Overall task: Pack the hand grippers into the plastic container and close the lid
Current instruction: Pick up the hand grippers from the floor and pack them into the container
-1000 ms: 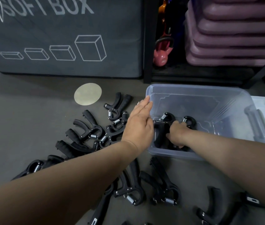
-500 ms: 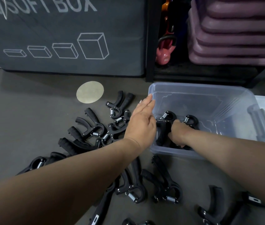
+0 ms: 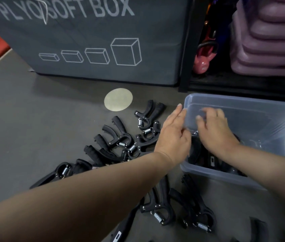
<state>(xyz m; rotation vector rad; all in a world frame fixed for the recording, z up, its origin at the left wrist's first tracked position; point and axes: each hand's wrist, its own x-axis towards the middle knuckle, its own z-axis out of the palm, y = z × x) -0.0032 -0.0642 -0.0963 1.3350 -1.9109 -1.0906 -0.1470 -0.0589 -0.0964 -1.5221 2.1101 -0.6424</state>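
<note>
Hand grippers (image 3: 119,137) lay scattered on the grey floor (image 3: 33,123) across the centre and lower centre of the frame. A few packed grippers (image 3: 206,159) sat inside the clear plastic container (image 3: 243,99) at the right. Your left hand (image 3: 173,135) lay against the container's left wall, fingers straight, gripping nothing. Your right hand (image 3: 215,131) hovered over the lidless container, blurred, with its fingers loosely spread and apparently empty.

Dim, flat indoor light; soft shadows on floor (image 3: 33,123). Motion blur on right hand (image 3: 215,133). Wide-angle bending at edges; faint sheen on plastic container (image 3: 216,174).
</note>
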